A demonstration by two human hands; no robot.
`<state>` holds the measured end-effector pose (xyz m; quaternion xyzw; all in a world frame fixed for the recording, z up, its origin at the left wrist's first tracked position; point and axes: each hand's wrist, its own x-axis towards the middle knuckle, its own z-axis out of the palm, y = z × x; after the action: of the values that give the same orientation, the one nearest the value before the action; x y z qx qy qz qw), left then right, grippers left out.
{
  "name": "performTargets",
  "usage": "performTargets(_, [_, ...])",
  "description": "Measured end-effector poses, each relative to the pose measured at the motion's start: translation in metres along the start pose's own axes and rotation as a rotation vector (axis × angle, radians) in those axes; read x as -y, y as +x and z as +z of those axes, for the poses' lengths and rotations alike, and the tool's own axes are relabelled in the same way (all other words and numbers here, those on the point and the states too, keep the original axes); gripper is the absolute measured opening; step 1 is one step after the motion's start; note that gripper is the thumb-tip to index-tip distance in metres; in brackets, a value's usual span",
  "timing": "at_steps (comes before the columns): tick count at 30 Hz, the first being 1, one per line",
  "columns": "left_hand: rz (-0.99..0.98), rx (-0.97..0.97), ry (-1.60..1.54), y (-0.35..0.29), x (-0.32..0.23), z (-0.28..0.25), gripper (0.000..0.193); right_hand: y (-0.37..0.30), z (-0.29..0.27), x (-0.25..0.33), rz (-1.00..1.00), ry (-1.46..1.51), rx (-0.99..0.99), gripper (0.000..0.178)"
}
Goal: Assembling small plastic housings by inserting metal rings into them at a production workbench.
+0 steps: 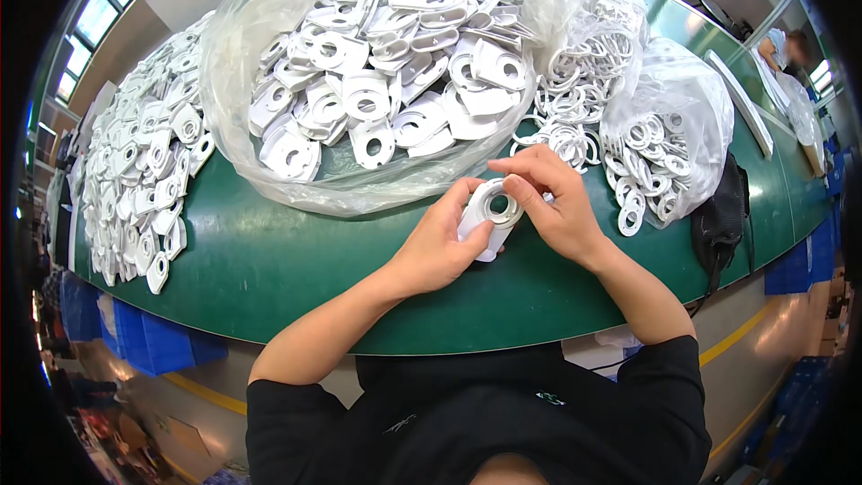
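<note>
Between my hands is a white plastic plate (473, 216) with a rounded end and a large round hole, held above the table in front of me. My left hand (440, 241) grips its left side, the thumb lying across the face below the hole. From the right, my right hand (558, 207) closes on its upper edge, thumb tip at the rim of the hole and index finger reaching over the top. Whether a separate ring sits in the hole is unclear. Just beyond, an open clear plastic bag (359, 202) holds many similar white plates (366, 99).
A large heap of white plates (148, 175) covers the left of the green table (296, 278). White rings (575, 81) spill from bags at the right, near another clear bag (700, 90). A black bag (721, 216) lies at the right edge; blue bins (157, 341) stand below left.
</note>
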<state>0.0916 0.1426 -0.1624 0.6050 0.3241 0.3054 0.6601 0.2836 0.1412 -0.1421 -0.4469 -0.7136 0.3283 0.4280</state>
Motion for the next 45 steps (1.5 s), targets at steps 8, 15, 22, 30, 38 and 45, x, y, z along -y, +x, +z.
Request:
performTargets(8, [0.113,-0.118,0.374,-0.003,-0.012,-0.003,0.019,0.002,-0.005,-0.003,0.153,0.196,0.187,0.013])
performTargets(15, [0.169,-0.144,0.621,-0.003,-0.015,-0.007,0.022,-0.001,0.001,-0.008,-0.056,-0.075,0.221,0.009])
performTargets(22, [0.214,-0.289,0.425,0.001,0.000,-0.002,0.017,-0.002,0.011,-0.002,0.073,0.301,0.009,0.021])
performTargets(30, [0.179,-0.134,-0.147,-0.001,-0.008,0.003,0.022,-0.001,0.004,-0.009,0.089,0.245,-0.028,0.023])
performTargets(38, [0.201,-0.218,0.321,0.000,-0.012,-0.006,0.026,-0.003,0.007,-0.003,-0.044,0.023,0.076,0.016])
performTargets(45, [0.289,-0.250,0.620,0.001,-0.010,-0.010,0.022,-0.004,0.008,-0.003,-0.074,-0.048,0.089,0.015])
